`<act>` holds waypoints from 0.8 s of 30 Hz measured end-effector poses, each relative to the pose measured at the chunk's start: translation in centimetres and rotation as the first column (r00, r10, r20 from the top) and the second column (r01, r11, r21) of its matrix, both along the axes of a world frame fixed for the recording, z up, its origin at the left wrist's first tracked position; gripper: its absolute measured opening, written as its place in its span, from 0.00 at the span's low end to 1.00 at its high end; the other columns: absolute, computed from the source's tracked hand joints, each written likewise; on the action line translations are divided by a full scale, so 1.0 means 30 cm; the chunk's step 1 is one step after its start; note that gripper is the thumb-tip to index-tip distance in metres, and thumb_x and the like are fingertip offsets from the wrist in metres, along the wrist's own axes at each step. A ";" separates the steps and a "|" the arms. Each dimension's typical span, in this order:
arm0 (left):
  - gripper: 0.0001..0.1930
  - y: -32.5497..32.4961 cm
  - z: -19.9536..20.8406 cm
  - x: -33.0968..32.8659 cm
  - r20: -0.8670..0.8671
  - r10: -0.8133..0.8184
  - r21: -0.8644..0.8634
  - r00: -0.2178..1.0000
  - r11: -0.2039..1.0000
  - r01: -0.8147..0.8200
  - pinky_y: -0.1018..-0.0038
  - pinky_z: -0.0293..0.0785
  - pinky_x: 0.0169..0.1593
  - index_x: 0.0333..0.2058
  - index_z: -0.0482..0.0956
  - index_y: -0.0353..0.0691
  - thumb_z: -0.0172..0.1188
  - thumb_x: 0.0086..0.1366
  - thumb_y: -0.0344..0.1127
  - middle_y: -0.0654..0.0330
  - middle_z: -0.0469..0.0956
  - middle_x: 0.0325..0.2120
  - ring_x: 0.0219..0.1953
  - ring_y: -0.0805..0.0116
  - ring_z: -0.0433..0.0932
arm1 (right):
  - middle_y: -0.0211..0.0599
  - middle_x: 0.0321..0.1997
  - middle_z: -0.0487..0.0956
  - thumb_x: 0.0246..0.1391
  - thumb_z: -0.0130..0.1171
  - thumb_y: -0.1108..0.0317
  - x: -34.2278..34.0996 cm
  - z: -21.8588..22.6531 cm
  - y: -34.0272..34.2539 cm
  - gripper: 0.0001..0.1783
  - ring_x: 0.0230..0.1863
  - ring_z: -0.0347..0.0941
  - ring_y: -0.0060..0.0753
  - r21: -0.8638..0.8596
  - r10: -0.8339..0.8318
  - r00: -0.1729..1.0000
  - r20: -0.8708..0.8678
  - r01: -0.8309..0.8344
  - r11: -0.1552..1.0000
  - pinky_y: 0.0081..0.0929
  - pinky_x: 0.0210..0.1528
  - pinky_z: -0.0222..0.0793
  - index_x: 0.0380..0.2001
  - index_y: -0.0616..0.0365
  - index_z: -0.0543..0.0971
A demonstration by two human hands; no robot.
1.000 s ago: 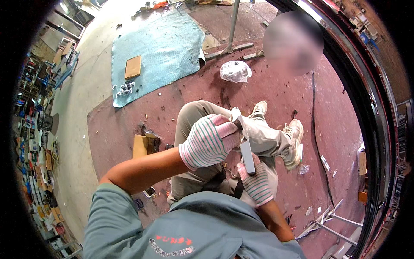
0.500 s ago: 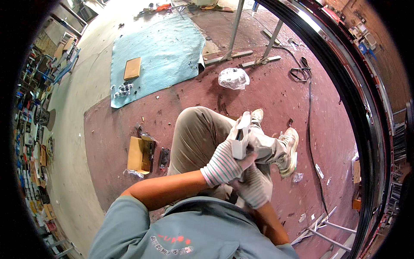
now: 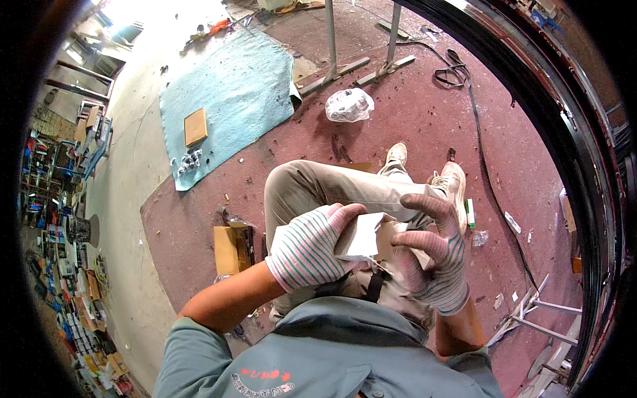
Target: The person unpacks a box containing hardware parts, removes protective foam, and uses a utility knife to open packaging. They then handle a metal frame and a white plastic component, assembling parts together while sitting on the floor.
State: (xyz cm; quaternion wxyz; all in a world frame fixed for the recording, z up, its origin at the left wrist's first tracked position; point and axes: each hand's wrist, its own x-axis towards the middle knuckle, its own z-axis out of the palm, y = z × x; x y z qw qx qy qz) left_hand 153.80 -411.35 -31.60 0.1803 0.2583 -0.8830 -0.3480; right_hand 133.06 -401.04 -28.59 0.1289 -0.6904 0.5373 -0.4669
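My left hand (image 3: 315, 247), in a white striped glove, grips a small white cardboard box (image 3: 360, 240) above my lap. The thumb lies along the box's upper edge. On the box's other side is my right hand (image 3: 434, 255), gloved too, with its fingers spread and curved. One of its fingertips is close to the box's raised flap (image 3: 393, 233); whether it touches cannot be made out. The inside of the box is hidden. A slim green and white packet (image 3: 470, 213) sits on the floor beside my right shoe (image 3: 453, 188).
An open brown carton (image 3: 229, 251) stands left of my knee. Ahead lie a light blue mat (image 3: 229, 99) with a flat brown box (image 3: 196, 127), and a clear plastic bag (image 3: 350, 105). Metal stand legs (image 3: 334, 46) rise beyond. A black cable (image 3: 479, 132) runs along the right.
My right hand has come out from under the left and opened out to the right. The white box has turned and moved lower. The green and white packet now shows beside my shoe.
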 end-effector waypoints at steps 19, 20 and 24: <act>0.26 -0.015 -0.068 0.062 0.326 -0.175 -0.019 0.929 0.981 0.191 0.57 0.76 0.41 0.48 0.70 0.35 0.66 0.54 0.41 0.47 0.76 0.35 0.38 0.45 0.78 | 0.42 0.37 0.77 0.45 0.65 0.79 0.106 -0.255 0.008 0.08 0.36 0.77 0.33 0.345 -0.226 0.940 0.254 0.131 0.930 0.24 0.39 0.74 0.31 0.64 0.78; 0.27 -0.012 -0.061 0.057 0.355 -0.158 -0.013 0.921 0.985 0.174 0.56 0.76 0.41 0.49 0.70 0.36 0.66 0.53 0.41 0.48 0.76 0.34 0.38 0.45 0.78 | 0.42 0.37 0.77 0.45 0.64 0.80 0.103 -0.285 0.006 0.08 0.36 0.76 0.34 0.268 -0.195 0.954 0.229 0.130 0.954 0.25 0.39 0.74 0.31 0.64 0.77; 0.27 0.014 -0.069 0.062 0.456 -0.134 0.079 0.880 0.991 0.110 0.55 0.76 0.42 0.47 0.71 0.34 0.67 0.53 0.44 0.44 0.77 0.37 0.40 0.42 0.79 | 0.42 0.37 0.77 0.46 0.64 0.80 0.103 -0.384 -0.014 0.08 0.36 0.75 0.34 0.224 -0.129 0.964 0.234 0.076 0.972 0.26 0.38 0.73 0.31 0.63 0.76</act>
